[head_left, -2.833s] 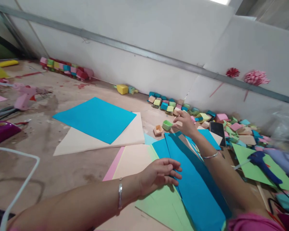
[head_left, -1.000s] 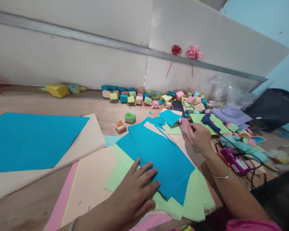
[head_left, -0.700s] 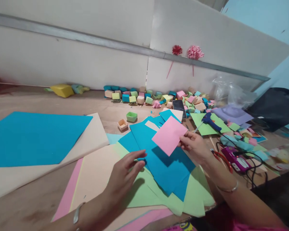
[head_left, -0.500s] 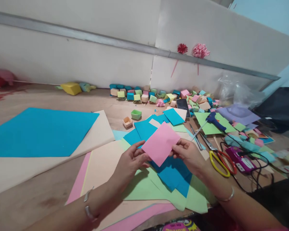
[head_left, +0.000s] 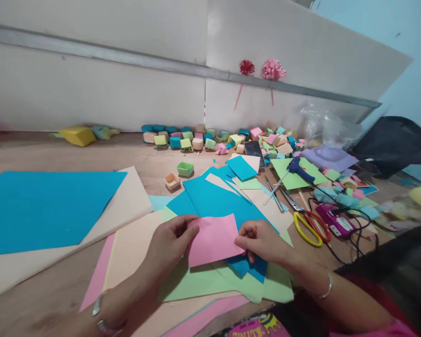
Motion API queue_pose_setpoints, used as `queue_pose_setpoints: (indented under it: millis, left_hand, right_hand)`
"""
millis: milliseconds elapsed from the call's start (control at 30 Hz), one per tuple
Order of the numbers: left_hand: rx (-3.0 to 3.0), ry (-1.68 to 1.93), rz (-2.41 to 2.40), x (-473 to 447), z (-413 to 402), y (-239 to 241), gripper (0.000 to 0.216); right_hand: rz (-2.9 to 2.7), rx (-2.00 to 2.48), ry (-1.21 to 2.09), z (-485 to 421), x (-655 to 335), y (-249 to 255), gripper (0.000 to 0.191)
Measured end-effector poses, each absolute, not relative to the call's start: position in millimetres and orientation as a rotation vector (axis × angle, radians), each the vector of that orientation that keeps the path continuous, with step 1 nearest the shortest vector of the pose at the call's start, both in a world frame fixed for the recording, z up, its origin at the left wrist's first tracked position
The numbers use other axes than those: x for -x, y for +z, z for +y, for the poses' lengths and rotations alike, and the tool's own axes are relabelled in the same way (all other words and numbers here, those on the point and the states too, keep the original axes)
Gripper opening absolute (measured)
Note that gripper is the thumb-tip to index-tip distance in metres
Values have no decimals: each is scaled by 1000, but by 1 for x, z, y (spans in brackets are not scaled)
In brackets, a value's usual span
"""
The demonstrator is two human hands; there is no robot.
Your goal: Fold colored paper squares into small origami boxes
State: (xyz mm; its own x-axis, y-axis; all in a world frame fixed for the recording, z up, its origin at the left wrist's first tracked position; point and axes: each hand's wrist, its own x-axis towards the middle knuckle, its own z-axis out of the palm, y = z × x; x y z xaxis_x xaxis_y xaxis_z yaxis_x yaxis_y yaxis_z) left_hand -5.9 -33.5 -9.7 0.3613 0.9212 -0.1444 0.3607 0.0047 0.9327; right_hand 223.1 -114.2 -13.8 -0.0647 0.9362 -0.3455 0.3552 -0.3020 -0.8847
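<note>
Thin pink paper [head_left: 214, 241] — squarish, between fingers [head_left: 187, 235].

Pink paper [head_left: 214, 241], blue sheet [head_left: 52, 206], red-and-yellow scissor handles [head_left: 311, 243]

Yellow lettering [head_left: 250, 332] on the purple item [head_left: 261, 326] seems illegible here.

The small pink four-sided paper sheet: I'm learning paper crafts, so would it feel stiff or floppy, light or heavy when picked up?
The small pink paper sheet is probably light, as it looks thin. It seems fairly stiff, spanning left hand and right hand with little sag. Its slightly curved edges suggest it may bend if pushed.
</note>
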Motion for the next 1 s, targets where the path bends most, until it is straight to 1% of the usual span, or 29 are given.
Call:
queue_pose_setpoints:
  millis: [67,100,133,200,267,300,400,533,567,633,700,733,833,933,1000]
  left_hand:
    - [-1691,550,1206,8,-28,-5,33]
    - [-1759,467,1194,10,-25,-2,30]
    - [-1827,372,1170,12,-21,1,28]
    - [-1978,192,1092,15,-12,8,25]
    - [-2148,70,996,16,-2,16,26]
    - [-2234,39,954,15,4,20,26]
    - [-2424,-2,780,9,22,31,31]
    - [-2497,76,819,5,45,39,33]
    - [-2493,107,825,6,49,40,32]
    - [-2485,191,833,10,56,39,22]
    - [-2484,292,832,12,60,36,11]
    - [-2483,343,830,12,61,33,10]
    - [-2480,456,822,7,61,21,13]
    - [-2523,582,808,-3,58,6,21]
    - [-2584,738,793,-10,53,-2,28]
  right_hand:
    - [-1562,1711,1240,-120,-231,-9,21]
    - [-1645,1755,1106,-122,-239,-6,23]
    - [-1739,1805,905,-124,-250,-4,23]
    - [-1878,1918,403,-123,-279,-4,21]
    - [-1839,2169,-97,-120,-309,-9,20]
    - [-1856,2268,-236,-117,-322,-13,20]
    - [-1910,2325,-220,-112,-347,-22,16]
    - [-1914,2377,-220,-113,-350,-23,17]
    - [-1918,2397,-229,-116,-351,-21,16]
    - [-1931,2452,-259,-124,-354,-17,13]
    - [-1936,2518,-296,-139,-362,-14,13]
    - [-1921,2535,-301,-148,-367,-13,15]
    - [-1838,2479,-368,-183,-382,-13,22]
    - [-1712,2397,-368,-216,-388,-11,29]
    - [-1649,2320,-226,-230,-385,-9,31]
